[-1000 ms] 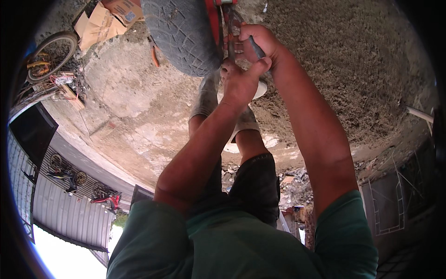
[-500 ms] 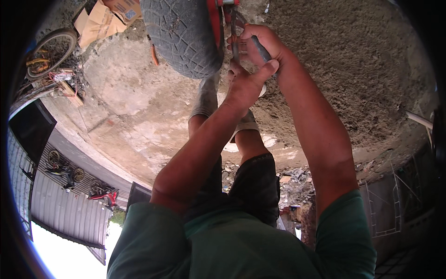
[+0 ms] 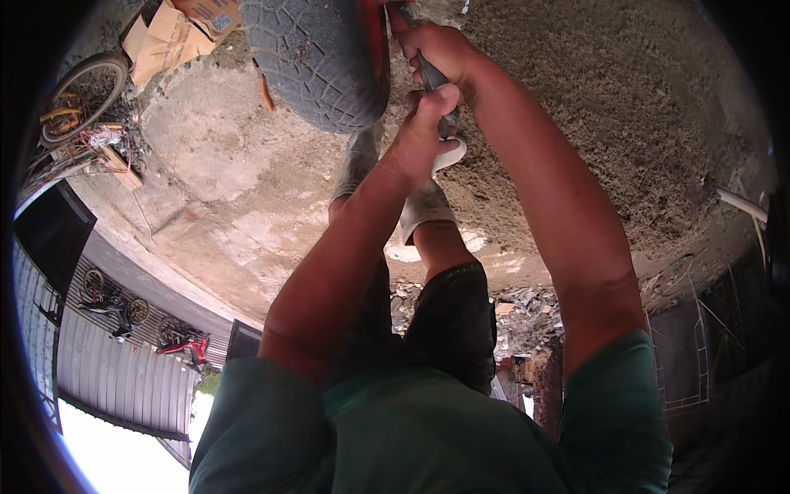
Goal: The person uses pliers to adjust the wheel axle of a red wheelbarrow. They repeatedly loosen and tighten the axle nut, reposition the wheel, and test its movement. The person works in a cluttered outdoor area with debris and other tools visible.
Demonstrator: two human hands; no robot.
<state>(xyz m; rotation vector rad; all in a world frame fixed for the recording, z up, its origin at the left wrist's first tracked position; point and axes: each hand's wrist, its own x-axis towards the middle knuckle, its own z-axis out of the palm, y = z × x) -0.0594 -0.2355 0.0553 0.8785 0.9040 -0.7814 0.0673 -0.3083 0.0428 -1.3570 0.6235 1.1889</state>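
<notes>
Grey tool handle (image 3: 434,82) sits in both hands' closed grip, beside the tyre (image 3: 317,58).

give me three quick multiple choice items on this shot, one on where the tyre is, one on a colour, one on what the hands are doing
1. Where does the tyre lie relative to the hands?
A. to their left
B. to their right
C. below them, by the shorts

2. What colour is the rim edge beside the tyre?
A. blue
B. red
C. white

3. How do the hands meet the grey tool?
A. both closed on it
B. only one touches it
C. both open and apart from it

Answers:
1 A, the tyre fills the top left of centre, the hands lie right of it.
2 B, a red strip borders the tread.
3 A, the left hand and right hand wrap the tool.
</notes>
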